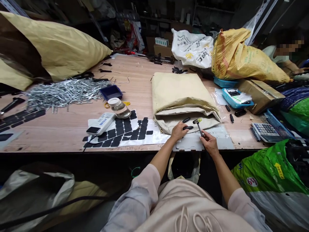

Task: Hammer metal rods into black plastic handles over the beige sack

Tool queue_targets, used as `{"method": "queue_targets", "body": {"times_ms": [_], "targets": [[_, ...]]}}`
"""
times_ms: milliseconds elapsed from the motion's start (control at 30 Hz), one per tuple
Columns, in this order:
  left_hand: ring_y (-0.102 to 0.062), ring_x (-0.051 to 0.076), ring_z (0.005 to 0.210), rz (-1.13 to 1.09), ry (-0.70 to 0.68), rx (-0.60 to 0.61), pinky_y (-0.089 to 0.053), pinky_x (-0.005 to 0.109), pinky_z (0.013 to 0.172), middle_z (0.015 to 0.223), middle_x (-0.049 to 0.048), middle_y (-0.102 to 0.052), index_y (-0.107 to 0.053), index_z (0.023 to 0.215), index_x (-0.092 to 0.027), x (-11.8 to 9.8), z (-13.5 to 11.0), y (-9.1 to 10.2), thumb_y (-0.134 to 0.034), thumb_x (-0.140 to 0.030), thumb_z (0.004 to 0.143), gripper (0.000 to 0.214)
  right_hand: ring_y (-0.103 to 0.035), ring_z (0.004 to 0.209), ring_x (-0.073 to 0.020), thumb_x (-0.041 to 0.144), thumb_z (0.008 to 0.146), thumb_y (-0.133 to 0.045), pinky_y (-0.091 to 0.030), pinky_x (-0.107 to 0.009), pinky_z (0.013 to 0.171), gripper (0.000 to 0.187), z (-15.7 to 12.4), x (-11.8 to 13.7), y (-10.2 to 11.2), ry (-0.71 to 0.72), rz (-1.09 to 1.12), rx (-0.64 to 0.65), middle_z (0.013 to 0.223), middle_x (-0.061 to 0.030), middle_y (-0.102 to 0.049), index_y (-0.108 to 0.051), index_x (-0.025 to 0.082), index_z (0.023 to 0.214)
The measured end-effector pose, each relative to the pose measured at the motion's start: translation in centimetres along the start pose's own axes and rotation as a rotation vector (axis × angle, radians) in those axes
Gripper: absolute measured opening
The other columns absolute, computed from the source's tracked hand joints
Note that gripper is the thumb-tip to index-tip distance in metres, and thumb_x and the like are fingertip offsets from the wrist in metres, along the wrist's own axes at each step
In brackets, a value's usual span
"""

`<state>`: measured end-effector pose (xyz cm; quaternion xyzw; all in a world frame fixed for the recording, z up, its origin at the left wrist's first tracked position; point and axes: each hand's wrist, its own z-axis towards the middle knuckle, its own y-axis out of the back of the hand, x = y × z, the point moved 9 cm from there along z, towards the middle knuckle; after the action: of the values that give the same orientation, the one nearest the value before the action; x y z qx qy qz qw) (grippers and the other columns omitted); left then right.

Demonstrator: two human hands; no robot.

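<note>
In the head view, my right hand is closed round the handle of a small hammer. The hammer's head has a yellowish end and is raised toward my left hand. My left fingers grip a slim black piece, whose exact kind I cannot make out. Another dark piece lies just beyond those fingers. Both hands are at the table's front edge, before the open mouth of a folded beige sack.
Left of the sack are black adhesive pads, a white device, a lidded jar and a heap of metal rods. A calculator and a green sack stand right. A co-worker's arm shows far right.
</note>
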<state>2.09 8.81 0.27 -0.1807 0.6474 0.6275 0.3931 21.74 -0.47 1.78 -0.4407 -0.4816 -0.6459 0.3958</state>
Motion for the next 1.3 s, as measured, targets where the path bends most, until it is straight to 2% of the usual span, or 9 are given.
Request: {"method": "queue_targets", "body": {"times_ms": [133, 267, 533, 700, 767, 1000, 1133, 1233, 1300], "targets": [[-0.061, 0.018, 0.098, -0.015, -0.018, 0.0, -0.049, 0.028, 0.086, 0.103, 0.0024, -0.061, -0.075, 0.108, -0.026, -0.1, 0.0, -0.1, -0.067, -0.028, 0.085, 0.025, -0.062, 0.07, -0.0167, 0.032, 0.084, -0.066, -0.055, -0.032, 0.069, 0.042, -1.3, 2.2, -0.5, 0.165, -0.237, 0.034, 0.094, -0.0043, -0.073, -0.071, 0.02, 0.124], [-0.06, 0.018, 0.096, -0.034, -0.022, -0.002, -0.049, 0.027, 0.085, 0.102, 0.0024, -0.06, -0.076, 0.107, -0.025, 0.0, -0.1, -0.1, -0.066, -0.027, 0.084, 0.024, -0.069, 0.086, -0.0216, 0.031, 0.086, -0.062, -0.057, -0.035, 0.081, 0.041, -1.6, 4.1, -0.1, 0.296, -0.355, -0.037, 0.109, -0.009, -0.074, -0.07, 0.02, 0.125], [-0.06, 0.019, 0.097, -0.035, -0.007, -0.008, -0.048, 0.028, 0.086, 0.102, 0.0026, -0.06, -0.077, 0.106, -0.026, -0.1, 0.0, -0.1, -0.067, -0.027, 0.084, 0.024, -0.07, 0.081, -0.0208, 0.029, 0.086, -0.061, -0.058, -0.034, 0.076, 0.039, -1.7, 3.9, -0.8, 0.308, -0.425, 0.021, 0.101, -0.0075, -0.076, -0.071, 0.02, 0.123], [-0.06, 0.018, 0.095, -0.038, 0.0, -0.006, -0.048, 0.029, 0.085, 0.1, 0.0021, -0.06, -0.076, 0.105, -0.025, -0.2, -0.1, 0.0, -0.067, -0.026, 0.084, 0.023, -0.071, 0.094, -0.0232, 0.029, 0.087, -0.062, -0.057, -0.036, 0.087, 0.04, -1.8, 4.9, -1.7, 0.366, -0.372, 0.048, 0.111, -0.0092, -0.074, -0.07, 0.021, 0.124], [-0.06, 0.018, 0.095, -0.036, 0.008, -0.006, -0.048, 0.028, 0.084, 0.1, 0.0021, -0.06, -0.076, 0.105, -0.025, -0.2, -0.2, 0.0, -0.067, -0.026, 0.084, 0.023, -0.07, 0.092, -0.0233, 0.03, 0.085, -0.063, -0.056, -0.037, 0.086, 0.039, -1.7, 4.1, -2.1, 0.329, -0.35, 0.077, 0.107, -0.0087, -0.075, -0.072, 0.021, 0.121], [-0.06, 0.018, 0.095, -0.052, -0.04, -0.006, -0.048, 0.03, 0.085, 0.1, 0.0026, -0.059, -0.076, 0.104, -0.025, -0.8, -0.2, 0.4, -0.065, -0.025, 0.085, 0.022, -0.054, 0.048, -0.0119, 0.041, 0.08, -0.069, -0.047, -0.027, 0.048, 0.051, -0.5, -1.0, -0.2, -0.021, 0.096, -0.007, 0.069, 0.001, -0.065, -0.069, 0.014, 0.123], [-0.058, 0.018, 0.092, -0.108, -0.234, -0.042, -0.049, 0.031, 0.084, 0.097, 0.0041, -0.058, -0.074, 0.102, -0.023, -3.8, -3.9, 1.3, -0.067, -0.029, 0.084, 0.02, -0.054, 0.045, -0.0121, 0.041, 0.078, -0.071, -0.044, -0.027, 0.046, 0.05, -0.1, -1.2, 0.6, -0.064, 0.231, -0.064, 0.066, 0.001, -0.065, -0.069, 0.013, 0.12], [-0.057, 0.019, 0.092, -0.084, -0.411, -0.078, -0.048, 0.034, 0.085, 0.097, 0.0061, -0.059, -0.072, 0.105, -0.022, -6.4, -9.7, 1.6, -0.065, -0.033, 0.087, 0.022, -0.054, 0.046, -0.0119, 0.041, 0.078, -0.071, -0.044, -0.027, 0.045, 0.049, -0.1, -1.0, 0.7, -0.069, 0.266, -0.062, 0.066, 0.001, -0.065, -0.069, 0.013, 0.119], [-0.056, 0.019, 0.089, -0.013, -0.465, -0.016, -0.048, 0.035, 0.084, 0.097, 0.0065, -0.06, -0.071, 0.107, -0.022, -7.3, -13.4, 0.4, -0.064, -0.033, 0.088, 0.023, -0.053, 0.045, -0.0114, 0.04, 0.078, -0.071, -0.044, -0.027, 0.046, 0.047, -0.1, -1.0, 0.6, -0.064, 0.273, -0.056, 0.066, 0.0011, -0.065, -0.07, 0.013, 0.116]]}}
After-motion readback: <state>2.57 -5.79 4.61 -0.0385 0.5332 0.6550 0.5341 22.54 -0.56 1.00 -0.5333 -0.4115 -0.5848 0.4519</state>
